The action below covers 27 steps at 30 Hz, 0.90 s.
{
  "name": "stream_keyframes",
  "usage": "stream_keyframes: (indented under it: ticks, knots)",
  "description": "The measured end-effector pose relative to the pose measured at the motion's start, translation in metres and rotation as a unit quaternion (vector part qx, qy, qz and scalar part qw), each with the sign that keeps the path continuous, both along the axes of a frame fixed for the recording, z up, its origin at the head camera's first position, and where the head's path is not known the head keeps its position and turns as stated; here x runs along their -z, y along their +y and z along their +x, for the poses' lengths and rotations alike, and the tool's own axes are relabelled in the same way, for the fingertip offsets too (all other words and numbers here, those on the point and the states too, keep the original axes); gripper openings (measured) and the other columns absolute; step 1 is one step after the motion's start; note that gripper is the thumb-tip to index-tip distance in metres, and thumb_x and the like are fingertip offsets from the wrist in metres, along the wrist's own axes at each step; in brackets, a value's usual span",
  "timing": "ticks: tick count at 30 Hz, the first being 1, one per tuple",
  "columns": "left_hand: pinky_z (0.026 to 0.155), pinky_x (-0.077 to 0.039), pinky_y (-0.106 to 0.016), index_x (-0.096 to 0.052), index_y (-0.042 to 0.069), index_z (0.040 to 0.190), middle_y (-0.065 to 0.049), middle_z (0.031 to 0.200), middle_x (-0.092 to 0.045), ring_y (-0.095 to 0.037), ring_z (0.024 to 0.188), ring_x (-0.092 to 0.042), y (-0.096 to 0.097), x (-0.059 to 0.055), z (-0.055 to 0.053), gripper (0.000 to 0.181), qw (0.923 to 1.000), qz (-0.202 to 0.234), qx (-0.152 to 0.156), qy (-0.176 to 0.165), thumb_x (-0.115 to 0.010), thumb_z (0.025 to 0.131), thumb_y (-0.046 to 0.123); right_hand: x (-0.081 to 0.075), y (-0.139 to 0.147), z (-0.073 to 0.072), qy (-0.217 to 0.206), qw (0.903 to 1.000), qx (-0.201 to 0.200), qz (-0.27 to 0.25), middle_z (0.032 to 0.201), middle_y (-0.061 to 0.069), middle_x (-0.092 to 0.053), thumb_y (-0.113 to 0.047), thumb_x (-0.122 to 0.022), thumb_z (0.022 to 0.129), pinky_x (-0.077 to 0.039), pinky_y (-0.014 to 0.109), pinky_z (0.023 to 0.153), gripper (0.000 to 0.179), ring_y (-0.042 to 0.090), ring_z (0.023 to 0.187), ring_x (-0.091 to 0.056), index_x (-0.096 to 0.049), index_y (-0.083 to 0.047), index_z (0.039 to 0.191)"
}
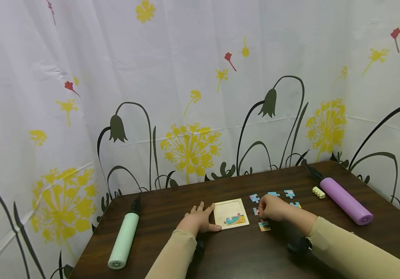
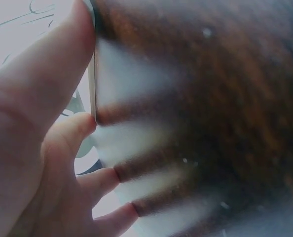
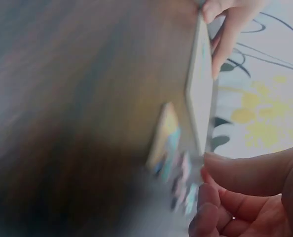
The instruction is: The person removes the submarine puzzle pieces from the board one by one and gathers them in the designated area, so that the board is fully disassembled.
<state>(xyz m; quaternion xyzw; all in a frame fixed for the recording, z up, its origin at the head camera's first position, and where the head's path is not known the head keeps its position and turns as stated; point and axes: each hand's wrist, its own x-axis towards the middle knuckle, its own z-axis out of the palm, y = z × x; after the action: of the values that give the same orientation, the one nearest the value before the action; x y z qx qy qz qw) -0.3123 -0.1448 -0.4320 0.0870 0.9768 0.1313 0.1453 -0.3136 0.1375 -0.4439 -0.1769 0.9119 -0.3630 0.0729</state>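
Note:
A square wooden puzzle tray (image 1: 225, 211) lies on the dark table, with joined blue and yellow puzzle pieces (image 1: 234, 220) in its lower right corner. My left hand (image 1: 198, 221) spreads its fingers along the tray's left side, thumb and index finger touching the edge, other fingertips resting on the table. To the right of the tray, my right hand (image 1: 273, 207) hovers low among loose pieces, fingers curled and thumb close to them. I cannot tell whether a piece is between its fingertips. A pink piece (image 1: 256, 211) and a yellow-and-blue piece (image 1: 264, 226) lie right beside it.
More loose pieces (image 1: 289, 194) lie beyond my right hand. A pale yellow toy brick (image 1: 318, 192) and a purple hand pump (image 1: 346, 200) lie at the right. A mint green pump (image 1: 124, 240) lies at the left. A flowered curtain (image 1: 186, 77) hangs behind the table.

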Motion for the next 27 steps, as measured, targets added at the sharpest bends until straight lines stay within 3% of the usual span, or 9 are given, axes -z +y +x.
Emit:
stream_keyframes:
  ticks: [4, 8, 15, 23, 27]
  knots:
    - [0.109, -0.021, -0.065, -0.038, 0.019, 0.153, -0.023, 0.157, -0.025, -0.048, 0.141, -0.022, 0.0, -0.001, 0.0, 0.089, 1.0, 0.0, -0.001, 0.001, -0.077, 0.08, 0.05, -0.003, -0.019, -0.004, 0.003, 0.9992, -0.032, -0.024, 0.069, 0.002, -0.056, 0.002, -0.073, 0.084, -0.043, 0.03, 0.052, 0.018, 0.014, 0.056, -0.051, -0.059, -0.006, 0.075]
    - [0.109, -0.021, -0.065, -0.038, 0.019, 0.154, -0.023, 0.157, -0.025, -0.048, 0.142, -0.021, 0.0, -0.001, 0.001, 0.089, 1.0, 0.004, -0.002, -0.001, -0.077, 0.08, 0.051, 0.003, -0.037, -0.01, 0.011, 0.9969, -0.064, -0.043, 0.07, 0.002, -0.055, 0.001, -0.076, 0.08, -0.041, 0.029, 0.052, 0.017, 0.014, 0.057, -0.048, -0.06, -0.006, 0.08]
    - [0.109, -0.021, -0.066, -0.038, 0.019, 0.154, -0.023, 0.158, -0.024, -0.049, 0.142, -0.021, 0.0, 0.0, 0.0, 0.089, 1.0, 0.002, 0.0, 0.0, -0.076, 0.08, 0.053, 0.01, -0.061, -0.021, 0.005, 0.9955, -0.075, -0.058, 0.07, 0.003, -0.055, 0.006, -0.081, 0.072, -0.04, 0.027, 0.052, 0.026, 0.015, 0.059, -0.049, -0.063, -0.006, 0.086]
    - [0.108, -0.021, -0.066, -0.037, 0.018, 0.154, -0.023, 0.158, -0.024, -0.049, 0.141, -0.021, 0.0, 0.0, 0.001, 0.089, 1.0, 0.003, 0.008, 0.001, -0.075, 0.081, 0.053, 0.017, -0.063, -0.028, 0.019, 0.9911, -0.12, -0.053, 0.068, 0.0, -0.054, 0.002, -0.082, 0.071, -0.043, 0.027, 0.052, 0.026, 0.013, 0.059, -0.05, -0.061, -0.01, 0.081]
    - [0.108, -0.021, -0.066, -0.038, 0.018, 0.154, -0.023, 0.158, -0.025, -0.049, 0.142, -0.021, -0.001, 0.0, 0.0, 0.089, 1.0, 0.002, 0.005, 0.001, -0.076, 0.081, 0.052, 0.014, -0.067, -0.026, 0.006, 0.9939, -0.105, -0.035, 0.07, 0.003, -0.054, 0.002, -0.083, 0.071, -0.043, 0.029, 0.055, 0.025, 0.016, 0.063, -0.05, -0.061, -0.007, 0.079]
